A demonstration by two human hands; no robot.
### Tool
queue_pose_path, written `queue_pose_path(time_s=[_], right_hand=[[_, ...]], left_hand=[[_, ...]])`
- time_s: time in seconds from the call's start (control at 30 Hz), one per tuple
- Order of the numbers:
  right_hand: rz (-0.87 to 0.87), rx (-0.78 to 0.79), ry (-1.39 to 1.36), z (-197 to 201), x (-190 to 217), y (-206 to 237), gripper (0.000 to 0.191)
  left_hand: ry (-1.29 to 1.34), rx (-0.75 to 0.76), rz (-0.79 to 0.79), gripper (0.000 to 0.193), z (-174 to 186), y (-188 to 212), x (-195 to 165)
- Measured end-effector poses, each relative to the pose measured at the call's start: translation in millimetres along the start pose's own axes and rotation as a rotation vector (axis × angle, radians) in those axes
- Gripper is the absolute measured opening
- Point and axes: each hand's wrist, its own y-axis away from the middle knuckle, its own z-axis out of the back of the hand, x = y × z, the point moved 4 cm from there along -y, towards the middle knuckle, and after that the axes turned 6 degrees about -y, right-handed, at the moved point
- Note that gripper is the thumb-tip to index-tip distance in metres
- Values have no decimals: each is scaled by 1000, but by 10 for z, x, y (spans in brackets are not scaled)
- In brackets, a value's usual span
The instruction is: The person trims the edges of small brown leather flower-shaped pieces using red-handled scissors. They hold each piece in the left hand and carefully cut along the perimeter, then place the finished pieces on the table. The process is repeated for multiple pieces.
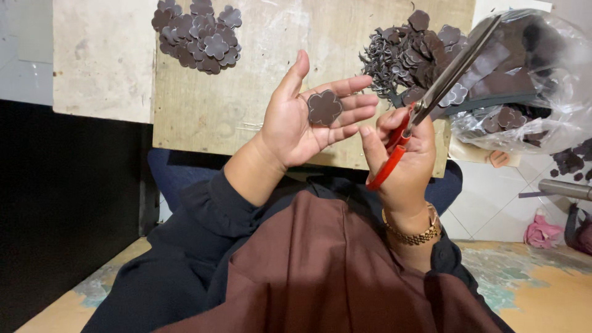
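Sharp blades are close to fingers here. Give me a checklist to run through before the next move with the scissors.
1. Flower-shaped piece lies flat on the open left hand: ok.
2. Right hand has a grip on the red-handled scissors: ok.
3. Blades are shut and point up and away from the left fingers: ok.
4. Wooden board has bare space between the sorted pile of flowers and the heap of scraps: ok.
5. Piece's edges are cleanly cut: cannot tell.

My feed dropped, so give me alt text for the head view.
The left hand lies open with a dark flower-shaped cutout on its fingers, while the right hand holds red-handled scissors. Cutout piles lie on a wooden board.
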Motion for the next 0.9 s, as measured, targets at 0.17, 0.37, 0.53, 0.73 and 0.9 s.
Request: queue_pose_path(time_s=[0.17,0.37,0.53,0.73,0.9], right_hand=[[-11,79,-59,-96,17,-52,28],[-158,163,-26,-213,-87,-90,38],[-93,120,22,-172,-138,-105,33],[-36,-47,-46,45,-125,-144,29],[-131,-31,-145,101,-165,-112,20]], left_hand=[[-3,-108,111,97,42,30,43],[-257,83,6,102,64,24,176],[-215,-230,94,73,71,46,198],[-828,-249,-124,36,-61,154,56],[-785,-290,-290,17,-20,192,2]])
